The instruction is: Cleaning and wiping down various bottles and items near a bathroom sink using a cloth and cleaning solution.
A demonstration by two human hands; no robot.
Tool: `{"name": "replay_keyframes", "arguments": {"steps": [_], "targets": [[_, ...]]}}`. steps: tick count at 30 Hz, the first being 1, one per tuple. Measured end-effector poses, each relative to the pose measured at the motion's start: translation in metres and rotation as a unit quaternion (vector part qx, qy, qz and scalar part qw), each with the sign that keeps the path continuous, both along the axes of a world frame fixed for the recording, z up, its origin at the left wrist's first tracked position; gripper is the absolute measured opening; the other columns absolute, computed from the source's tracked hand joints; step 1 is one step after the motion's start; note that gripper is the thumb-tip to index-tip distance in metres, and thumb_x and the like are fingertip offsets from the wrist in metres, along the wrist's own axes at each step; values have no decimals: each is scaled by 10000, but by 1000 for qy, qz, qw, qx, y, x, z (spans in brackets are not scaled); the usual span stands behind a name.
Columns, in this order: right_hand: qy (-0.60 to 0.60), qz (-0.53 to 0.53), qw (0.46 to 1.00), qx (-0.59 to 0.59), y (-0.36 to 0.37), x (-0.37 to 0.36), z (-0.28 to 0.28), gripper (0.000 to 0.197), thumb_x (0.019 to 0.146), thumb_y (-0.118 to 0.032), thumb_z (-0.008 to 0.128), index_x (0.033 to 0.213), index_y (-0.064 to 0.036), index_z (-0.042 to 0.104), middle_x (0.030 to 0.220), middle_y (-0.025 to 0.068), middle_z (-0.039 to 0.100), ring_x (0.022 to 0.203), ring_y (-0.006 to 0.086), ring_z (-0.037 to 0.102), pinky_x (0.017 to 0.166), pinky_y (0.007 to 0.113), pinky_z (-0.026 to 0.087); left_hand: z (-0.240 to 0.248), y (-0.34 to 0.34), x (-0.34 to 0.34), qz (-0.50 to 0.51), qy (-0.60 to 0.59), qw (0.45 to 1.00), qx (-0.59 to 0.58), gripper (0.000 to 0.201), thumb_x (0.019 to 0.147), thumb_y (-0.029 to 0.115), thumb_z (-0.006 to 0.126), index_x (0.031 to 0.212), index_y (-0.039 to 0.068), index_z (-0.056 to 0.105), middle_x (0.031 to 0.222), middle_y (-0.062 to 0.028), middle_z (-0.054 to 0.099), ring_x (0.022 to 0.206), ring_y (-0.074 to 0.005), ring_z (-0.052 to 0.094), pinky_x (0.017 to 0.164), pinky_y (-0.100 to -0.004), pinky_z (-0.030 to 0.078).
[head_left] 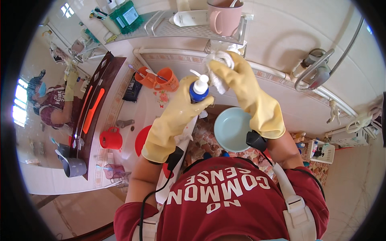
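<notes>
Both hands wear long yellow rubber gloves. My left hand (179,100) is closed around a blue pump bottle (198,90) with a white pump head, held upright in front of me. Bunched in my right hand (237,74) is a white cloth (220,80), close to the bottle's pump and below the wall shelf. Cloth and bottle are a small gap apart. Left of the bottle, two orange cups (167,80) with toothbrushes stand on the sink edge. Above the cloth, a pink mug (225,18) sits on the glass shelf (177,30).
A white sink (138,116) holds a red basin (143,138) and a red mug (111,138). A pale blue basin (232,129) is below my hands. The mirror (48,132) stands left, the shower hose (313,72) hangs right, and a white basket (323,151) lies at right.
</notes>
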State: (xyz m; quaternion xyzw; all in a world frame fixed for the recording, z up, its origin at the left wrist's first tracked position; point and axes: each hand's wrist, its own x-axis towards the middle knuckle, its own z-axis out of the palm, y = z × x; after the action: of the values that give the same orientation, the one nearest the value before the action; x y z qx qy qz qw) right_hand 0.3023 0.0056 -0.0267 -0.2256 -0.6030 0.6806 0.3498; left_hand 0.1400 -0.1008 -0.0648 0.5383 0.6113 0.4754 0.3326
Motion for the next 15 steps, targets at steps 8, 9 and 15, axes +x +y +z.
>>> {"name": "replay_keyframes", "arguments": {"steps": [8,9,15], "targets": [[53,8,998,39,-27,5,-13,349,945,-143,679,1263,-14,614,1023,53,684,899,133,625,783,298,515,-10,5,-7,-13,-52,998,21,628,865,107,780,1390,4,451,1259,-124,544,1119,-196,585,919,-352,522],[35,41,998,11,-25,9,-6,281,943,-138,676,1191,-11,637,971,40,678,857,124,611,750,296,502,-1,3,-1,-15,-54,998,-20,636,858,77,777,1403,23,454,1257,-99,562,1138,-184,578,965,-344,496],[16,36,998,-58,1,2,-8,186,966,-158,687,1080,-12,674,913,11,679,787,102,600,700,278,483,-17,8,3,-100,161,982,6,567,885,35,713,1398,47,472,1270,-89,590,1162,-177,583,996,-334,482]]}}
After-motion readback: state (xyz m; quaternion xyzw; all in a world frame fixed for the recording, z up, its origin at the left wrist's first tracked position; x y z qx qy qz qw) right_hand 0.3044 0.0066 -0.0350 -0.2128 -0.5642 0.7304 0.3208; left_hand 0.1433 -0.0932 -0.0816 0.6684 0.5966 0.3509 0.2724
